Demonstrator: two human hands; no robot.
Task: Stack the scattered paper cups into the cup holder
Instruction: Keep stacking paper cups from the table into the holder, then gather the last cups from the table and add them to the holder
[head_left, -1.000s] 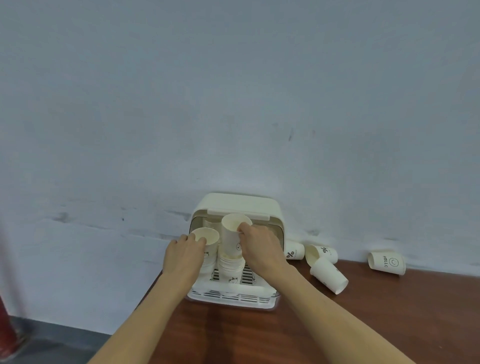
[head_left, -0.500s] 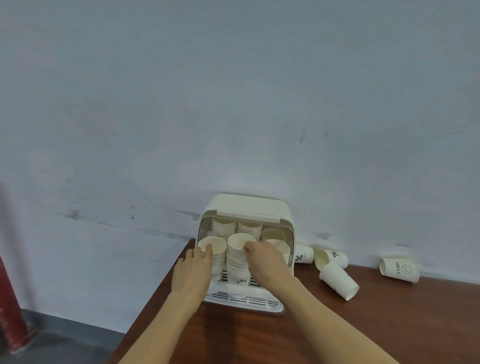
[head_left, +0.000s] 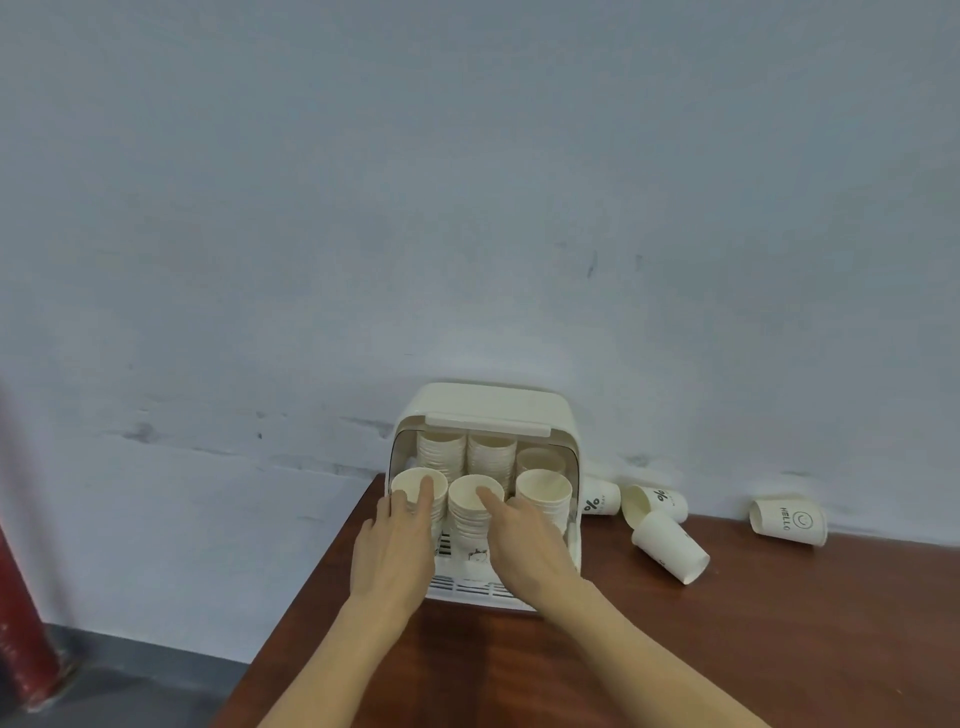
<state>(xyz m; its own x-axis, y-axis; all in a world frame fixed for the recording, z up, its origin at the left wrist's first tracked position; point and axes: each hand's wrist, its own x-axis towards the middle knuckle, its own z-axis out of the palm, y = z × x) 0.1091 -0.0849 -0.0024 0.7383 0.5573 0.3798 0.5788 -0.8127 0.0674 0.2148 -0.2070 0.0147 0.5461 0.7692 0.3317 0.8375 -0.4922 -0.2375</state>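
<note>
Four loose cups (head_left: 670, 545) remain on the counter (head_left: 779, 649) beside the cup holder (head_left: 483, 405); the cup raised a second ago now sits on the middle stack (head_left: 475, 506), left hand (head_left: 395, 551) and right hand (head_left: 524, 540) resting open-fingered on front stacks.

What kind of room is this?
Hard to tell: maybe an office or pantry corner. A wooden table stands against a scuffed bare wall, with a cup holder of paper cups on it.
</note>
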